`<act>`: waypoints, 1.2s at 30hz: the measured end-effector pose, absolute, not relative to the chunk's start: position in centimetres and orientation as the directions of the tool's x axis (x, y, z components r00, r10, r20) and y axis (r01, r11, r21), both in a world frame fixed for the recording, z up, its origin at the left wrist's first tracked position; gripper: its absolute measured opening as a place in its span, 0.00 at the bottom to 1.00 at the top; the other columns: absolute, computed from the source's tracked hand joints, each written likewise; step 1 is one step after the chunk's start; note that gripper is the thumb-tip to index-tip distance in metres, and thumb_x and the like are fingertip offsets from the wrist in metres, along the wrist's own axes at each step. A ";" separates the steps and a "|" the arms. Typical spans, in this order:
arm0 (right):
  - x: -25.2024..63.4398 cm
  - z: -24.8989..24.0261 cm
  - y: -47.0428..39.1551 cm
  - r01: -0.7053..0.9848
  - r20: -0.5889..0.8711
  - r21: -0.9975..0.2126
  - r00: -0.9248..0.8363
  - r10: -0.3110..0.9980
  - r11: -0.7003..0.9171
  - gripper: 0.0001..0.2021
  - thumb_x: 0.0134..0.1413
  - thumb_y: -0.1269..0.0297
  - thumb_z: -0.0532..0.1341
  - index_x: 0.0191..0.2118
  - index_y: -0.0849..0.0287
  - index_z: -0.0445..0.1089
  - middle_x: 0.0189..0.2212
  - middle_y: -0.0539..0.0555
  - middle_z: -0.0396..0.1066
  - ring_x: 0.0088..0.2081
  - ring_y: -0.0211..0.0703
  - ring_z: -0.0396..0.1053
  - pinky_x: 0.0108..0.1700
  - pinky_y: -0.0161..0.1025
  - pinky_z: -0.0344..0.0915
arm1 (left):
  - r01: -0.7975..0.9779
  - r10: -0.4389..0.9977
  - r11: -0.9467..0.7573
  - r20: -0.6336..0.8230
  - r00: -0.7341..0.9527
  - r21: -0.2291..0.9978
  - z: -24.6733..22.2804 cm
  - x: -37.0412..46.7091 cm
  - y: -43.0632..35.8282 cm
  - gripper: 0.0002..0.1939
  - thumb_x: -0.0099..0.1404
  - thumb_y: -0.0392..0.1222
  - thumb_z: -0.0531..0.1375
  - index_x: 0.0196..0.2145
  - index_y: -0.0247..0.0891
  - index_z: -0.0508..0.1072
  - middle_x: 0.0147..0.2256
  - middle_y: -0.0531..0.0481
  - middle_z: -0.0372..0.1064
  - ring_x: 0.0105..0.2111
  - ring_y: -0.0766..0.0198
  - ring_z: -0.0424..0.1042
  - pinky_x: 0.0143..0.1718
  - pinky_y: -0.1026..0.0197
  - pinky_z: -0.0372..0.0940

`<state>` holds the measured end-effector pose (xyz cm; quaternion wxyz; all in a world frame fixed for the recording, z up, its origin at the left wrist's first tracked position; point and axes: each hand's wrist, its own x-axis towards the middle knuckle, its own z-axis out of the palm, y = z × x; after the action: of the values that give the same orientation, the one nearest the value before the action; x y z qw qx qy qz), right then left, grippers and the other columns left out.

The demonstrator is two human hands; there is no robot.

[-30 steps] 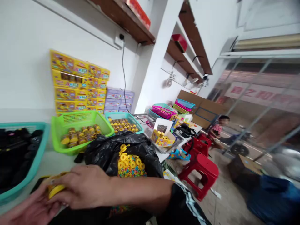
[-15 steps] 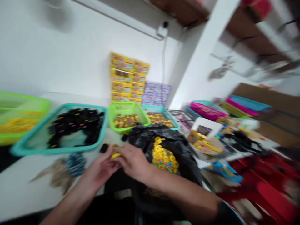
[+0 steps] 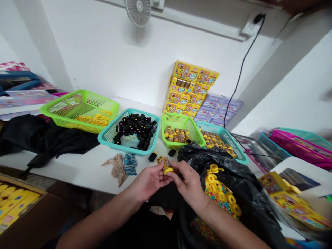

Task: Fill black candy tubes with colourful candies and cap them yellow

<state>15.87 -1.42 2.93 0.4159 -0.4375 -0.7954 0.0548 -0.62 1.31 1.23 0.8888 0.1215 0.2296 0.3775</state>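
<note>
your left hand and right hand together hold one small yellow-ended container, tilted, just below the frame's centre; beyond it, a teal basket of black pieces sits left of centre.

Jar between hands, before baskets, left of the bag.

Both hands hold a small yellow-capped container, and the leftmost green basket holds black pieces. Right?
No: the leftmost green basket holds yellow pieces, not black, as the head view shows. The left hand and right hand do hold the small yellow-capped container.
</note>
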 end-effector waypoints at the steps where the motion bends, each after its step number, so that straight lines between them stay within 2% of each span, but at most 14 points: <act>1: 15.8 2.9 -1.4 0.654 0.612 -0.442 -0.281 0.739 0.614 0.12 0.60 0.69 0.60 0.50 0.57 0.69 0.35 0.55 0.72 0.36 0.42 0.70 0.38 0.40 0.70 | -0.611 0.720 0.691 -0.293 0.629 0.386 1.3 -0.8 1.3 0.11 0.69 0.38 0.55 0.41 0.28 0.74 0.34 0.42 0.75 0.31 0.62 0.74 0.35 0.61 0.68; 4: 15.6 2.7 -1.4 0.683 0.636 -0.320 -0.359 0.683 0.657 0.13 0.60 0.69 0.60 0.50 0.59 0.69 0.34 0.57 0.73 0.36 0.45 0.69 0.37 0.42 0.70 | -0.609 0.720 0.689 -0.273 0.639 0.392 1.5 -1.0 1.3 0.14 0.70 0.44 0.54 0.40 0.30 0.74 0.34 0.44 0.73 0.30 0.63 0.72 0.32 0.61 0.67; 6: 15.4 2.6 -1.5 0.688 0.661 -0.260 -0.385 0.644 0.678 0.13 0.60 0.69 0.60 0.51 0.59 0.69 0.34 0.58 0.73 0.35 0.46 0.69 0.36 0.43 0.70 | -0.638 0.752 0.657 -0.298 0.588 0.401 1.4 -0.8 1.2 0.12 0.69 0.43 0.57 0.39 0.31 0.74 0.34 0.46 0.73 0.29 0.67 0.71 0.31 0.64 0.67; 10: 15.0 2.5 -1.6 0.651 0.676 -0.292 -0.379 0.632 0.701 0.14 0.61 0.70 0.59 0.53 0.58 0.68 0.33 0.57 0.74 0.34 0.44 0.69 0.35 0.43 0.70 | -0.693 0.797 0.604 -0.327 0.508 0.395 1.1 -0.3 1.0 0.04 0.65 0.36 0.61 0.35 0.31 0.74 0.32 0.48 0.72 0.27 0.70 0.70 0.31 0.67 0.65; 14: 15.0 2.5 -1.6 0.627 0.671 -0.302 -0.395 0.628 0.718 0.13 0.61 0.71 0.58 0.51 0.58 0.69 0.29 0.55 0.72 0.32 0.43 0.68 0.34 0.42 0.68 | -0.682 0.807 0.588 -0.375 0.456 0.436 0.7 -0.1 0.7 0.05 0.62 0.37 0.64 0.32 0.31 0.74 0.28 0.49 0.71 0.25 0.70 0.69 0.28 0.68 0.64; 17: 15.2 2.6 -1.6 0.668 0.653 -0.167 -0.477 0.589 0.725 0.14 0.60 0.74 0.56 0.51 0.60 0.69 0.29 0.56 0.72 0.31 0.44 0.66 0.33 0.42 0.65 | -0.673 0.839 0.543 -0.347 0.418 0.501 0.7 -0.1 0.2 0.07 0.60 0.38 0.66 0.32 0.31 0.74 0.28 0.48 0.72 0.27 0.68 0.70 0.31 0.66 0.65; 19: 15.4 2.6 -1.7 0.676 0.628 -0.031 -0.560 0.540 0.736 0.16 0.60 0.76 0.54 0.52 0.61 0.68 0.29 0.56 0.72 0.32 0.45 0.66 0.32 0.42 0.63 | -0.671 0.843 0.538 -0.332 0.424 0.509 0.8 -0.1 0.1 0.08 0.61 0.40 0.65 0.34 0.31 0.74 0.30 0.47 0.72 0.29 0.66 0.72 0.33 0.64 0.67; 21: 15.5 2.7 -1.9 0.673 0.611 0.032 -0.598 0.519 0.739 0.16 0.61 0.75 0.54 0.53 0.61 0.68 0.30 0.57 0.72 0.33 0.45 0.67 0.33 0.43 0.63 | -0.678 0.845 0.534 -0.315 0.432 0.504 1.0 -0.1 0.0 0.09 0.61 0.42 0.65 0.34 0.31 0.74 0.31 0.47 0.73 0.30 0.64 0.72 0.34 0.62 0.67; 23: 15.5 2.8 -2.0 0.699 0.632 -0.032 -0.540 0.556 0.715 0.15 0.61 0.72 0.56 0.53 0.60 0.67 0.33 0.58 0.72 0.35 0.46 0.67 0.35 0.44 0.65 | -0.693 0.852 0.523 -0.297 0.431 0.496 1.2 -0.2 0.1 0.08 0.61 0.40 0.65 0.33 0.32 0.74 0.31 0.47 0.73 0.29 0.65 0.72 0.33 0.63 0.66; 27: 15.2 2.6 -2.1 0.728 0.656 -0.273 -0.337 0.675 0.629 0.13 0.61 0.67 0.60 0.51 0.58 0.66 0.35 0.57 0.72 0.36 0.45 0.69 0.38 0.43 0.69 | -0.684 0.823 0.568 -0.330 0.462 0.458 1.8 -0.6 0.3 0.07 0.67 0.37 0.59 0.36 0.31 0.75 0.34 0.45 0.74 0.31 0.65 0.72 0.35 0.64 0.67; 31: 15.1 2.3 -1.9 0.702 0.658 -0.287 -0.350 0.667 0.652 0.12 0.61 0.68 0.59 0.51 0.57 0.68 0.33 0.56 0.73 0.34 0.45 0.70 0.35 0.42 0.70 | -0.676 0.803 0.593 -0.377 0.461 0.437 2.3 -0.8 0.5 0.11 0.69 0.36 0.55 0.35 0.29 0.75 0.32 0.44 0.73 0.28 0.67 0.72 0.33 0.64 0.67; 36: 14.9 2.3 -1.6 0.676 0.633 -0.308 -0.380 0.675 0.670 0.10 0.61 0.69 0.59 0.48 0.60 0.70 0.31 0.56 0.72 0.33 0.44 0.69 0.35 0.42 0.69 | -0.677 0.815 0.577 -0.383 0.435 0.458 1.3 -0.6 0.6 0.06 0.65 0.36 0.60 0.33 0.29 0.75 0.29 0.47 0.72 0.27 0.68 0.71 0.31 0.66 0.65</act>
<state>14.91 -1.55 2.30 0.3803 -0.4065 -0.8307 -0.0008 -0.57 0.56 1.35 0.8387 0.1187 0.2914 0.4445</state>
